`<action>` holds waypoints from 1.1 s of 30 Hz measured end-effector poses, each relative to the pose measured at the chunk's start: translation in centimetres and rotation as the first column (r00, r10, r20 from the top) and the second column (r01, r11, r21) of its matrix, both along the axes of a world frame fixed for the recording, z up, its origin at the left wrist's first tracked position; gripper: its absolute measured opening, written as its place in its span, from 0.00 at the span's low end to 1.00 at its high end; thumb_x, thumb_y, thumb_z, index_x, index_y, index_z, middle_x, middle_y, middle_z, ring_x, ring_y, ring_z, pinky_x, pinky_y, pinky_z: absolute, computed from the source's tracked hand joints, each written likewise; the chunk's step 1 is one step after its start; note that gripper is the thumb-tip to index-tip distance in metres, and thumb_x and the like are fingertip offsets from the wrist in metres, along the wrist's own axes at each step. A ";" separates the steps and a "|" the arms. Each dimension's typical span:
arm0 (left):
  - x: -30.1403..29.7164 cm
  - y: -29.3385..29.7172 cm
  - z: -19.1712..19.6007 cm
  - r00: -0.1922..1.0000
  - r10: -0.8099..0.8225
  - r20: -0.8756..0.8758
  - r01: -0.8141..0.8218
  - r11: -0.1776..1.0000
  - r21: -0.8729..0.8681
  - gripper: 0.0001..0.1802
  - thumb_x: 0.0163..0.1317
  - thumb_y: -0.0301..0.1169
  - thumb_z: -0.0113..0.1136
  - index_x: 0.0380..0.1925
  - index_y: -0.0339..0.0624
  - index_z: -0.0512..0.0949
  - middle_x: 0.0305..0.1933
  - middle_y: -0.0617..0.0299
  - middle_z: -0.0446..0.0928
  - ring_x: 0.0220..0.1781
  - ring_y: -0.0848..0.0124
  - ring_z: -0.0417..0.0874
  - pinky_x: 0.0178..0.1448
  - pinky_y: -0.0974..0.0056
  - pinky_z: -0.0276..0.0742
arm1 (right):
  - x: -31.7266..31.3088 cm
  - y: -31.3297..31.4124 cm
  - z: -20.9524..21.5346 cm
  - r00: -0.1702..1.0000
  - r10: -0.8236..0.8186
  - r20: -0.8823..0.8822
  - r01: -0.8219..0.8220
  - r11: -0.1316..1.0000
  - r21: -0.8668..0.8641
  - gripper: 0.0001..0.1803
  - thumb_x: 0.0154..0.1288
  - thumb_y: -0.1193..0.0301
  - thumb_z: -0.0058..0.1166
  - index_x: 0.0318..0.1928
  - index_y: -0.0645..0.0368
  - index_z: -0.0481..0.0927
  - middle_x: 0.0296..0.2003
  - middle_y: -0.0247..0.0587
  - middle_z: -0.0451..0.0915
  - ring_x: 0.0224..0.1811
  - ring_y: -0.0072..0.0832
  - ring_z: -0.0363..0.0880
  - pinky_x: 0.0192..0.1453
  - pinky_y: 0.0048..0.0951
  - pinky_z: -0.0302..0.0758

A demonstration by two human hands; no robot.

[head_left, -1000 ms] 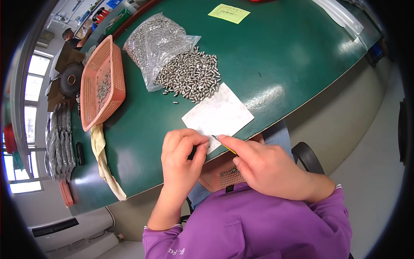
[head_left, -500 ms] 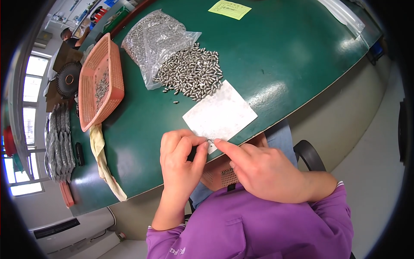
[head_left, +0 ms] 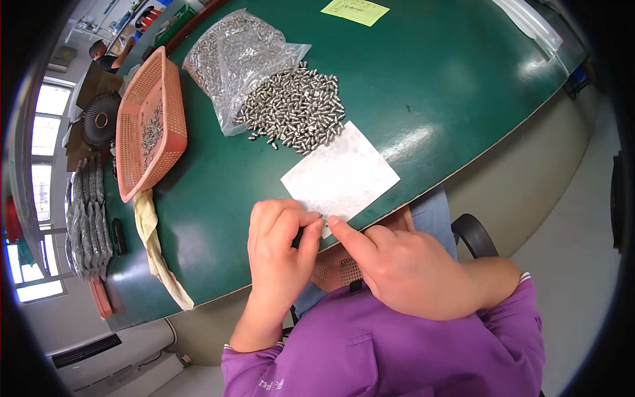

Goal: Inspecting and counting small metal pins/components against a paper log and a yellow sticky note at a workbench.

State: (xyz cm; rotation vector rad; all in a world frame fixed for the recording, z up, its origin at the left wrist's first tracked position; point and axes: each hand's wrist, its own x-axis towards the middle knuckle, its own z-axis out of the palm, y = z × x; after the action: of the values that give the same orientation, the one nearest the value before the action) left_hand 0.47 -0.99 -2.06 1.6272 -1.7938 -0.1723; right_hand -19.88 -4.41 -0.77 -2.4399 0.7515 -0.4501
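Observation:
Over the near corner of a white paper sheet (head_left: 340, 173), my left hand (head_left: 281, 238) has thumb and forefinger pinched on a small metal part (head_left: 321, 216); only its dark tip shows. My right hand (head_left: 413, 268) is close beside it, forefinger stretched toward the pinch and the other fingers curled under. Nothing shows in the right hand, and a narrow gap separates the two hands. Beyond the paper lies a heap of small silvery metal pins (head_left: 294, 109), spilling from the mouth of a clear plastic bag (head_left: 231, 59) full of them.
At left on the green table (head_left: 225, 218) stands a pink mesh basket (head_left: 178, 135) with some metal parts, beside a pale cloth (head_left: 151, 231). Filled bags (head_left: 89, 218) and a black fan (head_left: 100, 119) are farther left. Another pink basket (head_left: 327, 274) sits below the table edge. A yellow note (head_left: 355, 11) lies far back.
My right forefinger has drawn slightly down and away from the small part, while my left hand keeps its pinch. One loose pin near the heap now lies closer to it.

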 end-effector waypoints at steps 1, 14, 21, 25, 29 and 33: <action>0.0 0.0 0.1 1.000 -0.008 0.003 0.008 1.000 0.004 0.09 0.49 0.19 0.71 0.29 0.40 0.81 0.36 0.59 0.79 0.40 0.58 0.77 0.45 0.58 0.75 | 0.0 0.0 0.1 1.000 -0.001 -0.020 0.001 1.000 -0.022 0.35 0.60 0.75 0.55 0.70 0.68 0.69 0.29 0.47 0.79 0.23 0.36 0.82 0.27 0.32 0.80; 0.1 0.7 0.3 1.000 0.022 0.001 -0.022 1.000 0.021 0.09 0.50 0.19 0.72 0.30 0.41 0.82 0.37 0.60 0.79 0.41 0.59 0.78 0.44 0.58 0.76 | -0.9 -0.3 -1.3 0.967 -0.122 0.222 0.109 0.992 0.068 0.27 0.64 0.75 0.58 0.65 0.61 0.75 0.29 0.45 0.82 0.26 0.40 0.84 0.33 0.38 0.82; -0.4 0.5 -0.2 0.998 0.053 0.030 -0.053 0.999 0.010 0.09 0.50 0.19 0.72 0.29 0.41 0.81 0.36 0.60 0.79 0.41 0.60 0.78 0.43 0.59 0.75 | -0.4 -0.3 -1.8 0.972 -0.079 0.220 0.078 0.997 0.016 0.29 0.62 0.74 0.59 0.65 0.63 0.75 0.27 0.44 0.80 0.23 0.37 0.82 0.31 0.35 0.82; -0.3 0.5 -0.2 0.998 0.057 0.024 -0.057 0.998 0.005 0.09 0.49 0.19 0.72 0.29 0.41 0.82 0.36 0.60 0.78 0.41 0.60 0.78 0.43 0.59 0.75 | -0.3 0.0 -1.2 0.984 -0.090 0.156 0.080 0.994 0.070 0.29 0.63 0.75 0.58 0.67 0.60 0.74 0.30 0.44 0.81 0.28 0.37 0.83 0.36 0.35 0.82; -0.4 0.4 -0.3 0.998 0.060 0.022 -0.060 0.998 -0.003 0.09 0.49 0.19 0.72 0.29 0.41 0.82 0.36 0.60 0.79 0.41 0.60 0.78 0.44 0.59 0.76 | -0.2 0.0 -1.9 0.982 -0.067 0.175 0.066 0.998 0.009 0.30 0.61 0.75 0.57 0.66 0.64 0.74 0.28 0.46 0.80 0.23 0.35 0.83 0.29 0.33 0.81; -0.3 0.3 -0.3 0.999 0.044 0.005 -0.044 0.999 -0.010 0.09 0.48 0.18 0.71 0.29 0.39 0.81 0.35 0.59 0.79 0.40 0.60 0.78 0.45 0.59 0.75 | -0.1 -0.4 -1.9 0.985 -0.044 0.167 0.051 0.998 -0.035 0.30 0.61 0.74 0.57 0.66 0.66 0.74 0.27 0.45 0.79 0.22 0.34 0.81 0.28 0.32 0.80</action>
State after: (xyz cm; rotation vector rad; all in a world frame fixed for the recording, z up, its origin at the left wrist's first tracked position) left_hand 0.15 -0.67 -2.34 1.6601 -1.7589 -0.1396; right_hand -19.98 -4.79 -2.71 -2.3888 0.7363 -0.6843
